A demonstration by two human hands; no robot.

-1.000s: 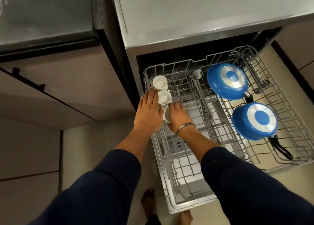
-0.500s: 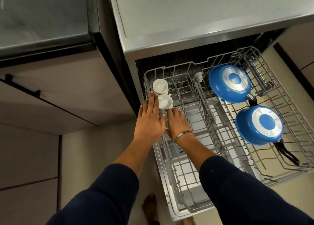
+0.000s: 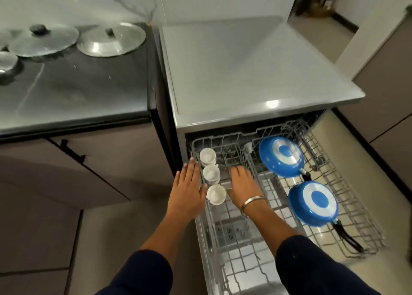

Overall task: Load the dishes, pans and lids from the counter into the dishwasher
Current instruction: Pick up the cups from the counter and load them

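The dishwasher's wire rack [image 3: 347, 214] is pulled out. Three white cups stand upside down in a row at its left edge: far cup [image 3: 207, 155], middle cup [image 3: 211, 173], near cup [image 3: 216, 194]. My left hand [image 3: 186, 189] lies flat and open just left of the near cup, over the rack's rim. Just right of the cups, my right hand [image 3: 243, 184] rests open with spread fingers. Neither holds anything. Two blue pans [image 3: 281, 156] [image 3: 313, 203] lie upside down on the right side of the rack. Two metal lids [image 3: 43, 40] [image 3: 111, 39] rest on the dark counter [image 3: 73, 89].
The dishwasher's grey top [image 3: 245, 67] juts out above the rack. The lower rack [image 3: 240, 261] shows beneath. Another metal piece [image 3: 5, 60] sits at the counter's far left. Brown cabinet doors [image 3: 55, 172] are at the left, tiled floor beyond the rack at the right.
Both hands have come apart and off the near cup, which now stands uncovered in the rack. The view has tilted up, bringing the counter and lids into sight.
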